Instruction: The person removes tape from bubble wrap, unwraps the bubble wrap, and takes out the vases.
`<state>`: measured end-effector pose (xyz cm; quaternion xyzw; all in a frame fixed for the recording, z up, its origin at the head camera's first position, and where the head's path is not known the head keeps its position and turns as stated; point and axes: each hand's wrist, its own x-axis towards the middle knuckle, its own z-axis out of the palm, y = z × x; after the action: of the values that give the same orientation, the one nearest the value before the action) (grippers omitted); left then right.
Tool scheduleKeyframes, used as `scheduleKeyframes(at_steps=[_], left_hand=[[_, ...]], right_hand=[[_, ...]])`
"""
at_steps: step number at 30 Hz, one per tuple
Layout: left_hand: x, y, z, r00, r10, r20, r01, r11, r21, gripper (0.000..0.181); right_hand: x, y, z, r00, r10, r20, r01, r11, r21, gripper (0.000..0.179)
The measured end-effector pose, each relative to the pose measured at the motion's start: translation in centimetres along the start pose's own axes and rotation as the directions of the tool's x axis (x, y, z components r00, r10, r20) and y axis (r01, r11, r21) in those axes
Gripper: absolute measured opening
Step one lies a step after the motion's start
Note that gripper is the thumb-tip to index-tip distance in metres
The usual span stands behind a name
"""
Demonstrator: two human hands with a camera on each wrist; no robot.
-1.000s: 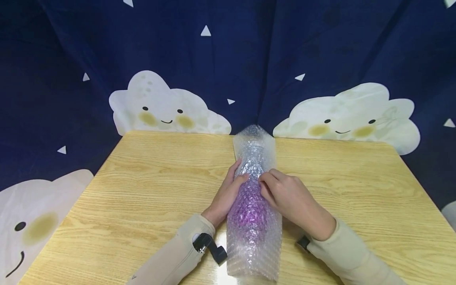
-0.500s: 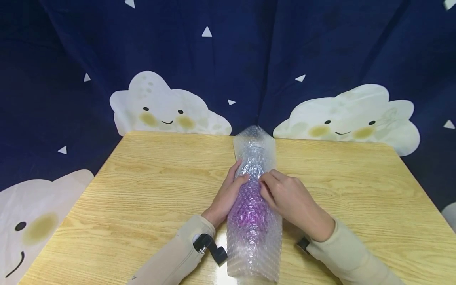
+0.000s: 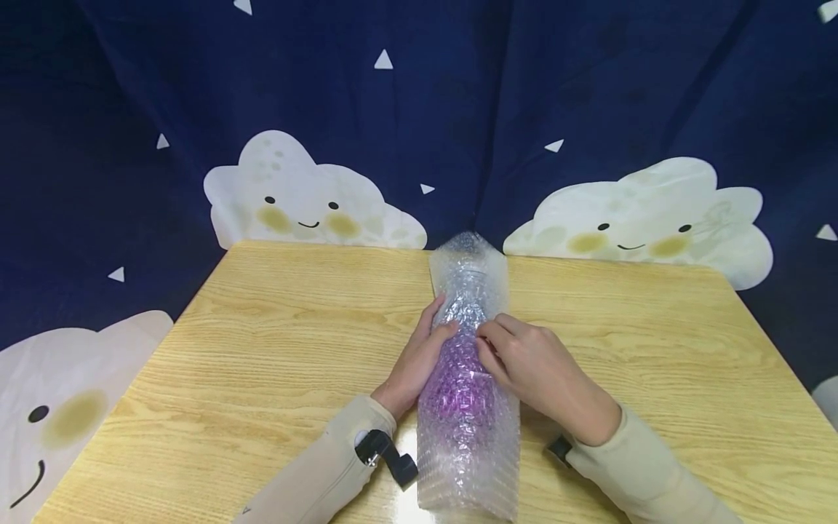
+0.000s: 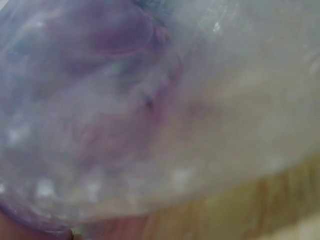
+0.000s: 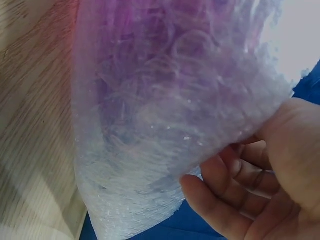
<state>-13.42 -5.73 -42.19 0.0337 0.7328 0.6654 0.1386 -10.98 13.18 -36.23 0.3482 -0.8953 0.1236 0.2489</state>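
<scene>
A long bundle of clear bubble wrap (image 3: 468,451) lies lengthwise on the wooden table, its far end reaching the back edge. Something purple and silvery shows blurred through the layers; its kind is hidden by the wrap. My left hand (image 3: 419,356) holds the bundle's left side, thumb on top, near the middle. On the opposite side my right hand (image 3: 533,364) pinches the wrap with curled fingers, as the wrap (image 5: 165,115) and fingers in the right wrist view also show. Blurred wrap (image 4: 150,125) fills most of the left wrist view.
The light wooden table (image 3: 294,313) extends to both sides of the bundle. Behind it hangs a dark blue curtain (image 3: 445,94) with white clouds and triangles. A black wrist mount (image 3: 386,457) sits on the left sleeve, close beside the bundle.
Both hands keep nearly the same place. A thin straight line now shows across the purple part below my right hand, and the bundle's near right corner has shifted slightly.
</scene>
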Motion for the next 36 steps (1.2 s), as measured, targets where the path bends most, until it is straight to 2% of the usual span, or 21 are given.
scheduleKeyframes(at_steps=[9,16,36], left_hand=[[0.03,-0.1,-0.03,1.0,-0.002,0.0,0.002,1.0,-0.015,0.071],[0.1,-0.17,-0.08,1.0,-0.005,0.001,0.005,1.0,-0.01,0.07],[0.36,-0.24,-0.07,1.0,0.007,0.0,-0.007,1.0,-0.011,0.071]], right_hand=[[0.06,-0.12,-0.15,1.0,0.001,-0.004,-0.001,1.0,-0.006,0.008],[0.08,-0.06,-0.19,1.0,0.009,0.01,-0.009,1.0,-0.003,0.011],[0.1,0.15,-0.33,0.999,-0.026,0.023,0.026,1.0,0.005,0.009]])
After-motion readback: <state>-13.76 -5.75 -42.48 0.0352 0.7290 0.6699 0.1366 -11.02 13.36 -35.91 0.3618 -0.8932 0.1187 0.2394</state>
